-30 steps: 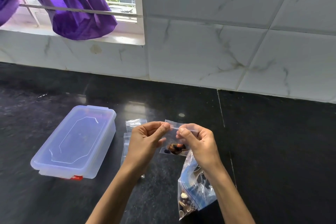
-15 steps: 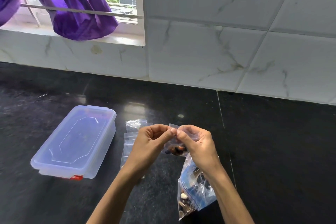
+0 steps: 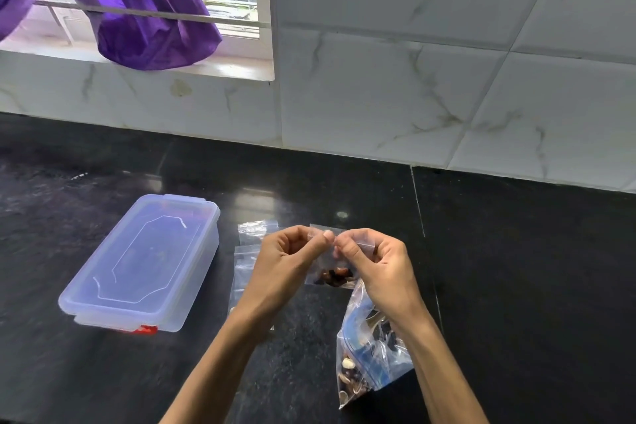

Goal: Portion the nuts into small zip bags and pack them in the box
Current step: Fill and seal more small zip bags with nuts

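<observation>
Small zip bag (image 3: 332,272) of nuts, unlabelled, pinched by left hand (image 3: 289,262), right hand (image 3: 375,268)

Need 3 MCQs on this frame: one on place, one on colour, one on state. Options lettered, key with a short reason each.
1. Where does the plastic box stand relative to the hands?
A. To their left on the counter
B. To their right on the counter
C. On the window sill

2. What colour is the cloth hanging on the window bars?
A. Green
B. Purple
C. White

3. What state is the box lid in?
A. Off, lying beside the box
B. On the box
C. Held in one hand

Key:
1 A: the box sits on the black counter left of the left hand.
2 B: the cloth is plainly purple.
3 B: the lid covers the box, while the left hand and the right hand both pinch the top edge of the small zip bag with nuts in it.
</observation>
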Action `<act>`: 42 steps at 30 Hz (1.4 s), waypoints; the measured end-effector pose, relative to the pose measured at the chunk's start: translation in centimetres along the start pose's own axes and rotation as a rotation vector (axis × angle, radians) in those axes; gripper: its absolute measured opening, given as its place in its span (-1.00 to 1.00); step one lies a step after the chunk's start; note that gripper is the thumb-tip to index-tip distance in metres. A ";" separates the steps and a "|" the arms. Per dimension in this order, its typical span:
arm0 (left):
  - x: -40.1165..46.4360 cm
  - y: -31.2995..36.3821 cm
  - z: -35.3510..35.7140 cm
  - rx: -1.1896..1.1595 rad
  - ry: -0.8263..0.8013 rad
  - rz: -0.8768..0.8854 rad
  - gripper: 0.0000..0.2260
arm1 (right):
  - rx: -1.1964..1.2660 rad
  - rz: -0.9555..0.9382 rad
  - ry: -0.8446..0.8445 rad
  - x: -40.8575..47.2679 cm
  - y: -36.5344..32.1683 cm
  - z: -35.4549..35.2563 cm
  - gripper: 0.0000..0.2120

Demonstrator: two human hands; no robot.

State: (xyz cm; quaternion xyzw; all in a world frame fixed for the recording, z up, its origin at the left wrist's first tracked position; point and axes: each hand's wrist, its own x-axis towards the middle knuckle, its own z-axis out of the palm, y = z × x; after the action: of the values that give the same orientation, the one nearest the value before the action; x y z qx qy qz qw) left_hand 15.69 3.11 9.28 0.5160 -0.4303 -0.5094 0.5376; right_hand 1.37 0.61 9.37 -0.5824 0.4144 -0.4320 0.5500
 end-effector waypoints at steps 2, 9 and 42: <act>-0.1 -0.1 -0.1 0.025 -0.062 0.003 -0.74 | 0.032 0.023 -0.016 -0.1 -0.1 -0.1 -0.85; -0.2 -0.6 0.4 0.053 0.049 0.090 -0.80 | -0.019 0.064 0.097 -0.3 0.7 -0.7 -0.80; -0.4 -0.5 0.9 -0.051 -0.054 0.020 -0.74 | 0.202 0.063 0.186 -0.4 1.2 0.0 -0.90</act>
State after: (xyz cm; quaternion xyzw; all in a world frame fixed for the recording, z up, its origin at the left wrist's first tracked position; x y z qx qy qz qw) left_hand 14.74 3.44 8.91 0.4837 -0.4367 -0.5286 0.5439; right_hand 1.27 0.92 8.15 -0.4681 0.4363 -0.5061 0.5783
